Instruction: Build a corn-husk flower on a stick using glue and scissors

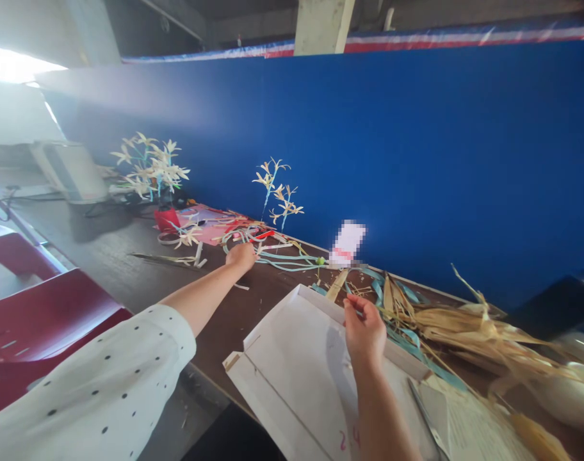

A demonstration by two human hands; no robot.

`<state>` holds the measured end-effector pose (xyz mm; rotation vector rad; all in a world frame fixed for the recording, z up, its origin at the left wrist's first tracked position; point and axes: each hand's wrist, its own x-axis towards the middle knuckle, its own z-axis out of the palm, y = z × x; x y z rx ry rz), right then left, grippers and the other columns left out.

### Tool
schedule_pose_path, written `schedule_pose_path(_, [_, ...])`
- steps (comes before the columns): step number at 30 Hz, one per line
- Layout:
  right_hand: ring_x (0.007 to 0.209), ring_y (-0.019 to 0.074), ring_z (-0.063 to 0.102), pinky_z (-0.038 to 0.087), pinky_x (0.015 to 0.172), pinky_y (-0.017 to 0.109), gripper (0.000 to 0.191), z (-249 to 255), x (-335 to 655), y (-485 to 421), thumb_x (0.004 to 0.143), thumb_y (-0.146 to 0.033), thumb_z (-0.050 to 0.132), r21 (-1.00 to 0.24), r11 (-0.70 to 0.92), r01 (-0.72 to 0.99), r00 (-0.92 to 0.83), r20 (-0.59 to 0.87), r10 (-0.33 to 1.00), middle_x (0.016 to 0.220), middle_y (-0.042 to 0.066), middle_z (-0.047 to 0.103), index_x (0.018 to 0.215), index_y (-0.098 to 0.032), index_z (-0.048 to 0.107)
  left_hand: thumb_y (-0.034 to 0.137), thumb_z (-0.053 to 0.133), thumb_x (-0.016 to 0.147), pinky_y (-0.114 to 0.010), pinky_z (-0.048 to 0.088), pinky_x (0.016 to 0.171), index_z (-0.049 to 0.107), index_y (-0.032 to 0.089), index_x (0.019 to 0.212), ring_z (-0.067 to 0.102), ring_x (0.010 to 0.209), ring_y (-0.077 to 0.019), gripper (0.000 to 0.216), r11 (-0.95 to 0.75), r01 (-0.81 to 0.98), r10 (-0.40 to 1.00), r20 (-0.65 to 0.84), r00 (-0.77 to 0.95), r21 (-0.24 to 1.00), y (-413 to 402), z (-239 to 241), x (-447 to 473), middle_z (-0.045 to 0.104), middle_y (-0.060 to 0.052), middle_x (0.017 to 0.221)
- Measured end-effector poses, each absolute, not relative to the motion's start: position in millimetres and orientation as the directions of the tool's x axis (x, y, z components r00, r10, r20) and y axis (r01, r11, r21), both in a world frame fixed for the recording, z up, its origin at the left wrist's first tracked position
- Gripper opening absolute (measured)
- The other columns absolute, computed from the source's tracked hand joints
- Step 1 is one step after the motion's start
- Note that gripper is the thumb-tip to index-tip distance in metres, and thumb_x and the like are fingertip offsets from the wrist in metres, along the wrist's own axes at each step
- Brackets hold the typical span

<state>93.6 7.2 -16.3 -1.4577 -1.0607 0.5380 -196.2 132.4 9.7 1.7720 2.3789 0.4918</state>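
Observation:
My left hand (244,257) reaches across the table to a loose pile of pale blue-green strips (287,261) and white strips. Its fingers are curled, and what they grip is hidden. Close by lies a narrow bright red piece (263,236). My right hand (365,326) is raised over an open white cardboard box (292,358), thumb and forefinger pinched together; anything between them is too small to make out. Beyond those fingertips is a flat tan husk strip (338,285). A slim metal tool (427,417) lies at the box's right side.
Dried corn husks (465,323) spread along the right. White husk flowers (152,166) stand in a red pot (166,220) at the back left, with two flower stems (283,208) nearer the blue partition (417,147). Maroon chairs (56,314) line the left edge.

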Motion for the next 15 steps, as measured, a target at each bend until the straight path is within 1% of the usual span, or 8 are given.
schedule_pose_path(3, [0.054,0.0139,0.053,0.043,0.053,0.026,0.040,-13.9,92.9,5.7,0.068,-0.045,0.058,-0.953,0.091,0.290,0.478,0.226,0.849,0.083,0.007,0.067,0.093,-0.015,0.066,0.041,0.061,0.076,-0.030,0.047,0.080,0.066,0.020,0.094,0.062,0.096,-0.0245,0.027,0.252,0.906,0.945,0.118,-0.306,0.340,132.0,5.8,-198.0,0.069,-0.010,0.101])
schedule_pose_path(5, [0.054,0.0138,0.053,0.043,0.053,0.026,0.039,-11.9,92.1,4.6,0.068,-0.044,0.058,-0.953,0.086,0.292,0.479,0.223,0.849,0.083,0.007,0.068,0.093,-0.015,0.066,0.042,0.055,0.080,-0.030,0.047,0.079,0.065,0.021,0.094,0.062,0.095,-0.0239,0.027,0.234,0.908,0.940,0.158,-0.303,0.346,131.5,3.1,-198.7,0.068,-0.009,0.100])
schedule_pose_path(7, [0.054,0.0143,0.054,0.043,0.053,0.026,0.039,-10.7,91.5,3.9,0.067,-0.044,0.060,-0.954,0.086,0.287,0.481,0.221,0.848,0.082,0.007,0.068,0.093,-0.015,0.067,0.039,0.049,0.084,-0.029,0.046,0.078,0.067,0.022,0.091,0.062,0.094,-0.0230,0.025,0.200,0.917,0.937,0.206,-0.282,0.346,130.7,1.9,-197.6,0.068,-0.008,0.099])
schedule_pose_path(11, [0.057,0.0149,0.055,0.044,0.054,0.026,0.039,-13.5,93.7,5.8,0.070,-0.044,0.060,-0.949,0.099,0.299,0.498,0.243,0.832,0.085,0.008,0.068,0.094,-0.015,0.067,0.026,0.046,0.084,-0.027,0.045,0.078,0.069,0.023,0.083,0.060,0.096,-0.0206,0.023,0.057,0.952,0.933,0.324,-0.158,0.299,127.3,4.4,-186.9,0.066,-0.006,0.099])
schedule_pose_path(13, [0.059,0.0144,0.055,0.044,0.056,0.026,0.039,-16.8,96.9,8.2,0.072,-0.044,0.060,-0.946,0.114,0.304,0.542,0.270,0.795,0.088,0.008,0.068,0.097,-0.016,0.067,0.023,0.046,0.082,-0.026,0.045,0.075,0.069,0.022,0.080,0.060,0.091,-0.0193,0.023,-0.006,0.958,0.939,0.330,-0.093,0.286,124.9,6.5,-176.8,0.066,-0.005,0.095])
schedule_pose_path(15, [0.060,0.0134,0.055,0.045,0.056,0.025,0.039,-19.8,100.6,10.8,0.073,-0.044,0.061,-0.951,0.146,0.273,0.604,0.288,0.743,0.090,0.008,0.067,0.099,-0.016,0.067,0.025,0.048,0.082,-0.025,0.044,0.072,0.069,0.022,0.078,0.060,0.087,-0.0182,0.021,-0.034,0.950,0.948,0.311,-0.068,0.312,122.6,8.2,-164.8,0.065,-0.004,0.094])
